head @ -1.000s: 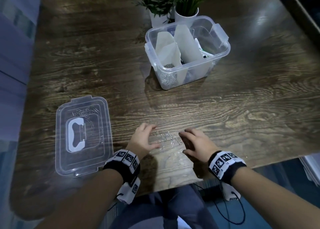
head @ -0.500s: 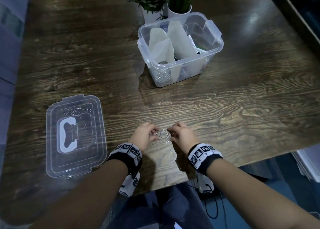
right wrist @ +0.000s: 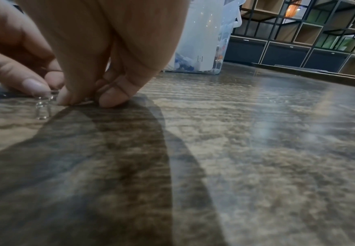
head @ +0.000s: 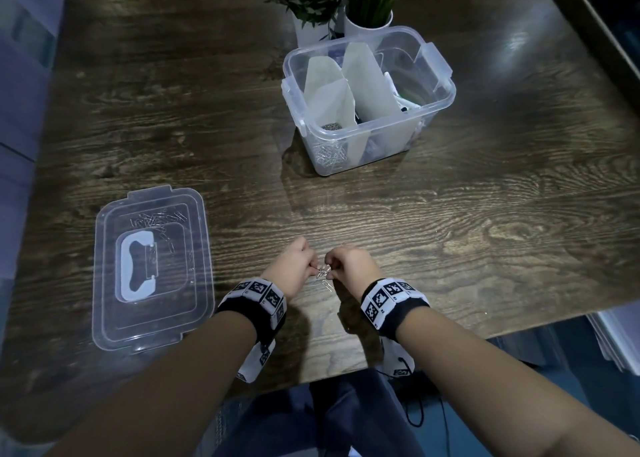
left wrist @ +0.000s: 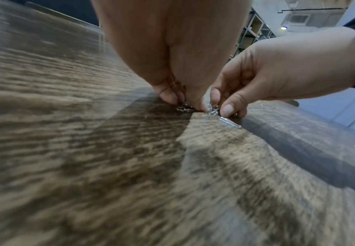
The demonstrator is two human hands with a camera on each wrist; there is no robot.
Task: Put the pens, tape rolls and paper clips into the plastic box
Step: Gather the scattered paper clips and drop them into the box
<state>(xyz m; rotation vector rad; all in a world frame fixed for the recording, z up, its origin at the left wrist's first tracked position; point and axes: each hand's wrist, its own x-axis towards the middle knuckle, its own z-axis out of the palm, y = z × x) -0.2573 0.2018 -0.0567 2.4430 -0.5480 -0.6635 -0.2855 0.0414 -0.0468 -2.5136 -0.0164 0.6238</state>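
A small heap of silver paper clips [head: 323, 272] lies on the wooden table near its front edge, gathered between both hands. My left hand [head: 294, 266] curls its fingers round the left side of the heap [left wrist: 185, 107]. My right hand [head: 346, 264] pinches the right side [left wrist: 212, 109]. One clip [head: 327, 286] sticks out toward me. The clear plastic box [head: 429, 110] stands open at the back, split by white card dividers, with clips [head: 329, 153] in its front left compartment and pens [head: 408, 98] at the right. Several more clips [head: 157, 219] lie on the lid.
The clear lid [head: 152, 266] with a white handle lies flat at the front left. Two white pots with green plants [head: 346, 3] stand just behind the box. The table's front edge [head: 519, 328] runs close under my wrists. Shelving [right wrist: 319, 25] shows beyond the table.
My hands have swept together, pushing the scattered clips into one tight heap, and their fingers have curled in around it.
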